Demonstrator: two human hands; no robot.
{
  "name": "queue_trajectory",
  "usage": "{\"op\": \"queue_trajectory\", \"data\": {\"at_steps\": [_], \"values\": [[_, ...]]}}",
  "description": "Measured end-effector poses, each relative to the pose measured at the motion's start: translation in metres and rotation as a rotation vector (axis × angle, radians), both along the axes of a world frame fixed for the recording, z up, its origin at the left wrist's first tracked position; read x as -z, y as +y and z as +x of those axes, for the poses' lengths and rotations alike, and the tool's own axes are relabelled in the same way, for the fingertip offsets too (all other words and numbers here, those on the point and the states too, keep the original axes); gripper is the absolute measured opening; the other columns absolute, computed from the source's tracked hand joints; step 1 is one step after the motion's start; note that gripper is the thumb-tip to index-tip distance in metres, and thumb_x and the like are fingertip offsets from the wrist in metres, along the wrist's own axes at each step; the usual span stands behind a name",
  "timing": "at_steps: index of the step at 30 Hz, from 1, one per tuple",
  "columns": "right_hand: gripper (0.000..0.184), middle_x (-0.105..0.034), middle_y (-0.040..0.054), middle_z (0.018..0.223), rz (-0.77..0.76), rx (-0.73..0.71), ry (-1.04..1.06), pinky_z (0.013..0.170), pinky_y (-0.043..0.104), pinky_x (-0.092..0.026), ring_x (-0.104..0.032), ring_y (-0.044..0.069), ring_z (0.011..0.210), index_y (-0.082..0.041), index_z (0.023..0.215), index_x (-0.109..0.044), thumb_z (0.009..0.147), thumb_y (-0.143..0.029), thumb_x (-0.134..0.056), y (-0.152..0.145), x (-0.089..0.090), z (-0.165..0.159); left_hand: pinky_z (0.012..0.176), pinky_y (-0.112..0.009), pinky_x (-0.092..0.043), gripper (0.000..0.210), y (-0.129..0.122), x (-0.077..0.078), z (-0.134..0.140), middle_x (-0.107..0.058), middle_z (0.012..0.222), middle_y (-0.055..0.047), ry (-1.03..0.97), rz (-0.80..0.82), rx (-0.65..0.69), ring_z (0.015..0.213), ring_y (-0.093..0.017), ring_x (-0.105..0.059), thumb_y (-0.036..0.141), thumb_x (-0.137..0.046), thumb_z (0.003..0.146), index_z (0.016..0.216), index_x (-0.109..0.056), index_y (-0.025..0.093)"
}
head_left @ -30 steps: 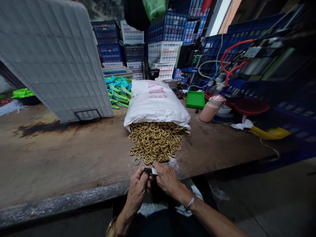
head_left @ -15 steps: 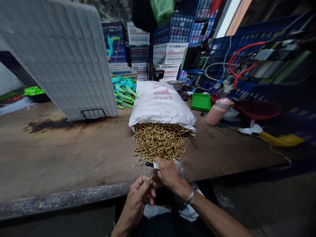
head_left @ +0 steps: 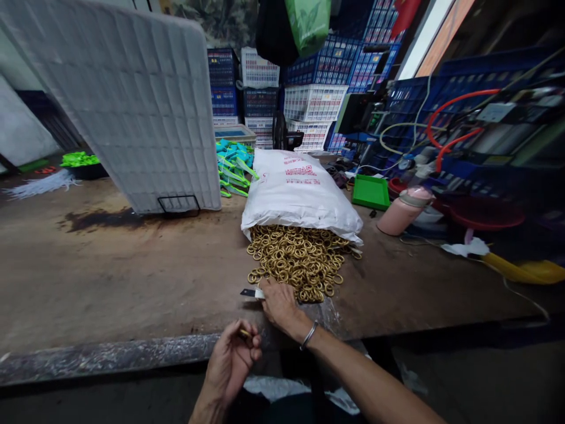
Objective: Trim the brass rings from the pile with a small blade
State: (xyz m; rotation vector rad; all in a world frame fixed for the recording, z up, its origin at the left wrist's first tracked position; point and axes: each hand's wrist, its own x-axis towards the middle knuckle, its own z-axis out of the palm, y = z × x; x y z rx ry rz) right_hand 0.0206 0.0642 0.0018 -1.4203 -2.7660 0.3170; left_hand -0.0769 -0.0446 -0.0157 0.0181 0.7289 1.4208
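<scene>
My left hand [head_left: 233, 357] is just over the table's front edge, palm up, fingers curled around a gold ring [head_left: 244, 334], of which only part shows. My right hand [head_left: 279, 301] is at the near edge of a pile of gold rings [head_left: 295, 259]. Its fingers are closed on a small knife [head_left: 249, 292] with a dark blade pointing left and a white grip. Whether those fingertips also touch a ring is hidden. The pile spills from the mouth of a white sack [head_left: 302, 200] with red print, lying on the table.
The brown table [head_left: 132, 282] has a worn front edge. A tall padded white panel [head_left: 163, 118] stands at left. Cyan and green pieces [head_left: 233, 165] lie behind it. To the right are a green tray [head_left: 371, 192], a pink bottle [head_left: 404, 211] and a red dish [head_left: 485, 213]. Stacked crates [head_left: 314, 103] fill the back.
My right hand has moved left with the knife, along the pile's near edge. The left hand has turned palm up and its fingers have curled in around the ring. The view has shifted slightly.
</scene>
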Motion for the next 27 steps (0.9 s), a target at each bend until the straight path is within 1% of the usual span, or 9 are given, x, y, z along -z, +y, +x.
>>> {"op": "queue_trajectory", "data": {"at_steps": [3,6,10,12,14,17,22,24,27], "values": [[0.024,-0.057,0.0076,0.096,-0.003,-0.004,-0.013,0.059,0.028,-0.035,-0.058,0.02,0.076,-0.02,0.101,-0.051,0.079,-0.015,-0.041,0.002,-0.001,-0.003,0.047,-0.02,-0.04,0.023,0.001,0.002,-0.003,-0.058,0.065,-0.003,-0.001,-0.049,-0.014,0.056,-0.01,-0.052,0.026,-0.067,0.065,0.053,-0.052,0.013],[0.026,-0.057,0.0079,0.097,-0.01,0.004,-0.02,0.06,0.027,-0.035,-0.057,0.019,0.076,-0.021,0.102,-0.05,0.079,-0.014,-0.041,0.002,0.001,-0.003,0.047,-0.02,-0.039,0.022,0.002,0.004,-0.002,-0.057,0.066,-0.001,0.139,-0.068,-0.02,0.056,-0.01,-0.052,0.029,-0.068,0.065,0.059,-0.053,0.013],[0.026,-0.059,0.0076,0.092,-0.025,0.019,0.028,0.061,0.026,-0.032,-0.056,0.018,0.076,-0.018,0.1,-0.05,0.074,-0.016,-0.046,0.003,0.003,0.002,0.036,-0.016,-0.027,0.022,0.006,0.006,0.003,-0.049,0.056,0.006,0.517,-0.04,-0.036,0.04,-0.004,-0.037,0.036,-0.064,0.068,0.072,-0.054,0.017],[0.025,-0.06,0.0056,0.084,-0.054,0.045,0.092,0.061,0.025,-0.031,-0.055,0.017,0.074,-0.018,0.097,-0.051,0.072,-0.017,-0.048,0.004,0.002,0.006,0.038,-0.016,-0.029,0.021,0.009,0.009,0.006,-0.05,0.056,0.006,0.774,-0.006,-0.063,0.04,-0.005,-0.037,0.035,-0.063,0.068,0.078,-0.056,0.018],[0.021,-0.06,0.0023,0.075,-0.133,0.084,0.203,0.059,0.023,-0.03,-0.053,0.014,0.069,-0.018,0.089,-0.053,0.069,-0.016,-0.048,0.005,0.002,0.01,0.048,-0.019,-0.039,0.021,0.013,0.013,0.007,-0.057,0.064,0.003,1.041,0.079,-0.09,0.049,-0.008,-0.047,0.031,-0.062,0.069,0.086,-0.06,0.019],[0.015,-0.055,-0.0016,0.066,-0.385,0.17,0.45,0.054,0.019,-0.029,-0.048,0.011,0.063,-0.017,0.076,-0.055,0.065,-0.012,-0.046,0.006,0.002,0.016,0.067,-0.025,-0.045,0.022,0.018,0.019,0.008,-0.065,0.079,-0.003,1.298,0.254,-0.105,0.069,-0.015,-0.059,0.026,-0.059,0.071,0.092,-0.063,0.019],[0.011,-0.045,-0.0048,0.057,-0.74,0.3,0.775,0.05,0.018,-0.03,-0.042,0.009,0.056,-0.017,0.068,-0.054,0.062,-0.015,-0.045,0.0,0.003,0.029,0.074,-0.027,-0.046,0.018,0.025,0.02,0.014,-0.068,0.085,-0.006,1.36,0.41,-0.06,0.079,-0.019,-0.062,0.02,-0.056,0.074,0.09,-0.064,0.02],[0.008,-0.043,-0.0055,0.055,-0.781,0.322,0.837,0.05,0.018,-0.03,-0.04,0.009,0.055,-0.017,0.065,-0.052,0.062,-0.018,-0.045,-0.004,0.002,0.035,0.071,-0.026,-0.046,0.014,0.027,0.015,0.018,-0.068,0.081,-0.005,1.331,0.397,-0.051,0.076,-0.018,-0.061,0.021,-0.057,0.073,0.085,-0.065,0.02],[0.009,-0.043,-0.0055,0.056,-0.717,0.313,0.909,0.051,0.019,-0.031,-0.039,0.009,0.055,-0.017,0.063,-0.05,0.066,-0.024,-0.046,-0.01,-0.001,0.042,0.066,-0.024,-0.045,0.008,0.028,0.004,0.028,-0.064,0.071,-0.002,1.219,0.329,-0.023,0.068,-0.016,-0.058,0.024,-0.059,0.073,0.076,-0.063,0.019]]}}
